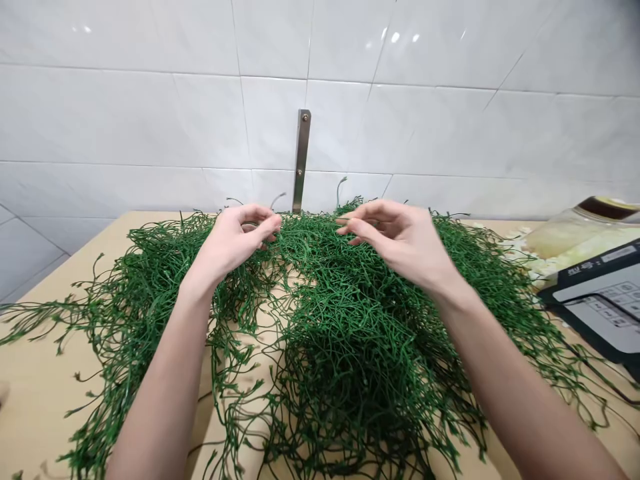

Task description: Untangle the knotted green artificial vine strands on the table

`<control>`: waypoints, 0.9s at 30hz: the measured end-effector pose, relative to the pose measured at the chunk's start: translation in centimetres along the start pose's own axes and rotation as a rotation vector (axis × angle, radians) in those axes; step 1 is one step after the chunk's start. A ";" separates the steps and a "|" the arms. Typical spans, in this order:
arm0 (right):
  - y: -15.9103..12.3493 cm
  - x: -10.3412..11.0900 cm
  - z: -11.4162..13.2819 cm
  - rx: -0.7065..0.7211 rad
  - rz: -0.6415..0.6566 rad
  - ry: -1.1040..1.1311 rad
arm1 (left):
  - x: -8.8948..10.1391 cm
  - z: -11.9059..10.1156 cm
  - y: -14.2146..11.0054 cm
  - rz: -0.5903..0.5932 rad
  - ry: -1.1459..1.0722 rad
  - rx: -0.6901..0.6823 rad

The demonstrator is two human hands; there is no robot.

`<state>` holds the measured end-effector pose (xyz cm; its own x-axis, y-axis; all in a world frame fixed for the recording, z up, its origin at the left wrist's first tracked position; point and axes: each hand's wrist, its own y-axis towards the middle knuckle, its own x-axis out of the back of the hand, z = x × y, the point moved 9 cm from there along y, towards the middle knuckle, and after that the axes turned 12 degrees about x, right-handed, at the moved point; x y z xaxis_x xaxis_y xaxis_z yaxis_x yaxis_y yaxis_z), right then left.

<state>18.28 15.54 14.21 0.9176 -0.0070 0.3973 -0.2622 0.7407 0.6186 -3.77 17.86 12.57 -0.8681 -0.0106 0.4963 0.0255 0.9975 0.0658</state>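
A large tangled heap of thin green artificial stems (350,300), many with small forked tips, spreads over the tabletop. My left hand (245,233) is above the heap's back left part, with thumb and index finger pinched together. A thin strand (278,197) sticks up by those fingertips and seems to be in the pinch. Level with it on the right, my right hand (395,233) has its fingers bent and drawn in towards the thumb. Whatever may be between those fingertips is too small to make out. A gap separates the two hands, with stems behind and below them.
The light wooden table (40,373) meets a white tiled wall (150,120). A metal bracket (301,160) stands upright against the tiles. On the right are a clear jar with a dark lid (607,207), small pale flowers (545,267) and a black-edged device with a printed label (600,300).
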 end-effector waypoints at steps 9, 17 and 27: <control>-1.2 -0.2 -0.2 -0.027 0.419 -0.554 | 0.9 0.6 0.4 -0.152 0.076 -0.022; 4.2 -10.9 -1.9 0.166 0.373 -0.101 | 0.5 1.7 1.6 -0.091 -0.020 -0.019; 6.0 -7.8 -1.1 0.193 0.182 -0.066 | -0.4 4.2 2.4 -0.063 0.461 0.005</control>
<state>9.84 20.82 14.08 0.8305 0.0657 0.5531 -0.4787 0.5917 0.6486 -5.47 20.54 8.85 -0.5565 -0.1002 0.8248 -0.0236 0.9942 0.1049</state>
